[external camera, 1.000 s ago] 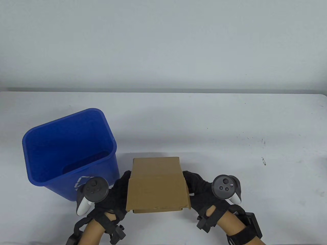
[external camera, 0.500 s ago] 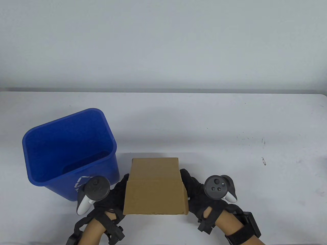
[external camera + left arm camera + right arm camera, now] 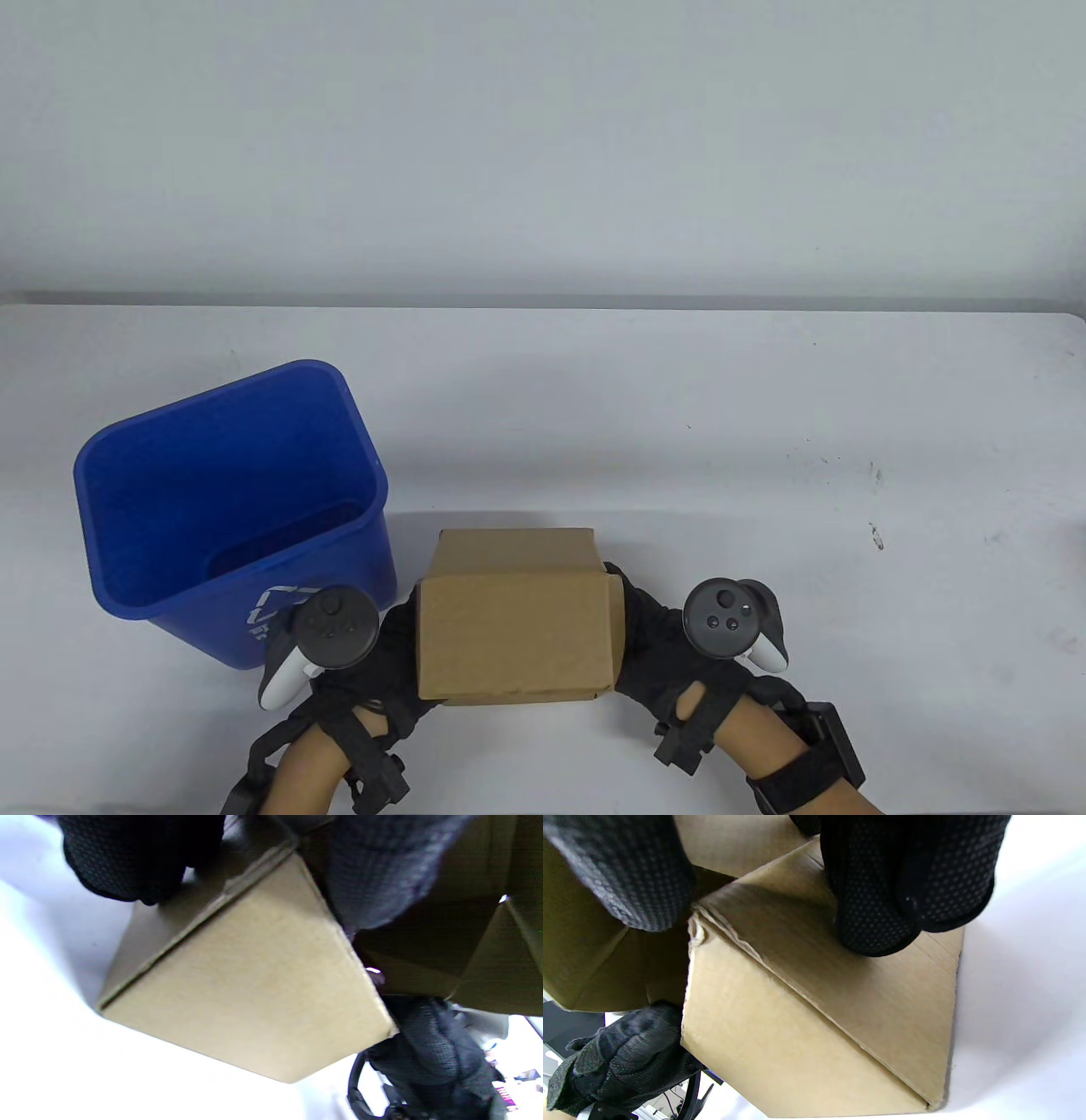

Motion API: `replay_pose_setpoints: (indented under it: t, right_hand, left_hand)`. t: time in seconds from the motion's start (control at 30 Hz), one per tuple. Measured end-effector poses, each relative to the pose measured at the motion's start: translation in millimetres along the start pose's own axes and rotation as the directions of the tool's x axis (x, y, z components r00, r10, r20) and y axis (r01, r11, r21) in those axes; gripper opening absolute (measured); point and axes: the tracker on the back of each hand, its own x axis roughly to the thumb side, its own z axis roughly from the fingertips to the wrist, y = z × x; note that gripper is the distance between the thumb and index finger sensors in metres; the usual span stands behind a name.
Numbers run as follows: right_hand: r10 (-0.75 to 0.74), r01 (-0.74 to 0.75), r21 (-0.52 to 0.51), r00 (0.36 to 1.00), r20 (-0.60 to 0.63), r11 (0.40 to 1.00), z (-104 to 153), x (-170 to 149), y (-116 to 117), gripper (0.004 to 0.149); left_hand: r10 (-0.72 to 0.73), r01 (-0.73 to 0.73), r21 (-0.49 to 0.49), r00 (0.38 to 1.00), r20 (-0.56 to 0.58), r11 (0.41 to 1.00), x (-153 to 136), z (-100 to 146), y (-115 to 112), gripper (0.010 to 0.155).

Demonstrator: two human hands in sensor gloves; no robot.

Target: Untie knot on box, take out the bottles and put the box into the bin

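A brown cardboard box (image 3: 513, 637) is held near the table's front edge, tilted, with one plain face turned up. My left hand (image 3: 390, 645) grips its left side and my right hand (image 3: 653, 645) grips its right side. In the left wrist view the box (image 3: 250, 984) has my left fingers (image 3: 140, 857) on its edge, and the other glove (image 3: 432, 1052) shows beyond it. In the right wrist view my right fingers (image 3: 908, 878) press on the box (image 3: 814, 1018) at a seam. A blue bin (image 3: 187, 620) stands open at the left. No string, knot or bottles are visible.
The white table (image 3: 764, 424) stretches behind and to the right of the box. The blue bin is close to my left hand, its rim just left of the box. A pale wall rises behind the table.
The box has turned between my hands, so the overhanging near flap no longer shows and a squarer face looks up. My right hand has shifted slightly left; the bin has not moved.
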Motion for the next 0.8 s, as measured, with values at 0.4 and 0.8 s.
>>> replay_pose_setpoints:
  t: [0.4,0.8]
  right_hand:
    - [0.016,-0.009,-0.153,0.999,0.046,0.988,3,13,-12,0.091]
    - [-0.105,0.095,-0.197,0.994,-0.043,0.976,0,1,-18,0.088]
  left_hand:
    - [0.016,-0.017,-0.045,1.0,-0.025,0.999,0,0,-1,0.104]
    - [0.018,-0.021,-0.065,0.999,-0.041,0.998,0,0,-1,0.104]
